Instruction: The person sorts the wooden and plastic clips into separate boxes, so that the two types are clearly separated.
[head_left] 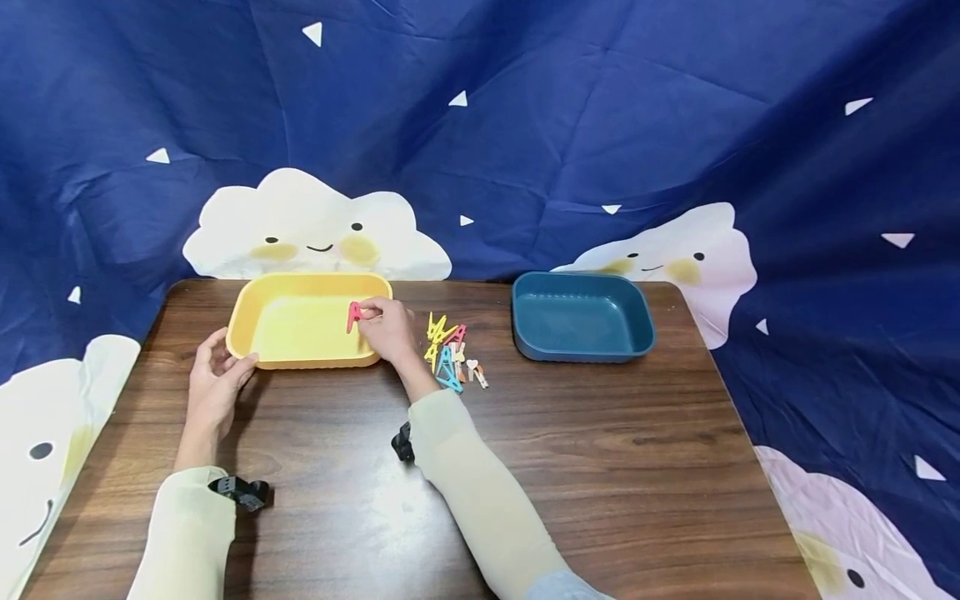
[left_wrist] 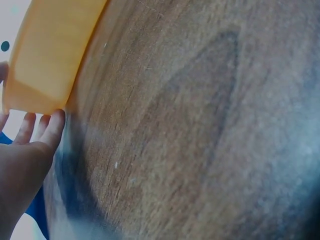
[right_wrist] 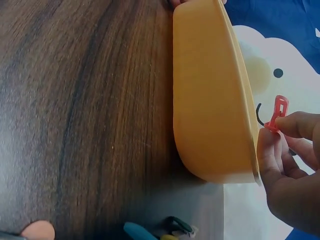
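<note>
One red clothespin [head_left: 353, 317], pinched between thumb and fingertips of the right hand [head_left: 387, 327], held above the yellow tray [head_left: 262, 293] near its 3 o'clock rim. Long axis roughly upright in the head view, tilted slightly; the looped handle end [right_wrist: 281, 106] points away from the palm in the right-wrist view, while which end carries the jaws cannot be told.

Left hand [head_left: 215, 377]: fingers relaxed and spread, tips resting against the tray's 8 o'clock corner, holding nothing.

Tray: shallow, sitting flat on the wooden table [head_left: 615, 467] at about 11 o'clock from the person.

Loose stock: small heap of coloured clothespins [head_left: 452, 354], yellow, pink, blue and wooden, lying on the table just off the tray's 3 o'clock side, beside the right wrist.

Further out: dark blue tray [head_left: 581, 315] at 1 o'clock, well apart from the yellow one.

Risk, judged: the pinch is light and near one end, so the pin could twist or slip and land on the rim or table. The right forearm passes close to the heap and could scatter it.
</note>
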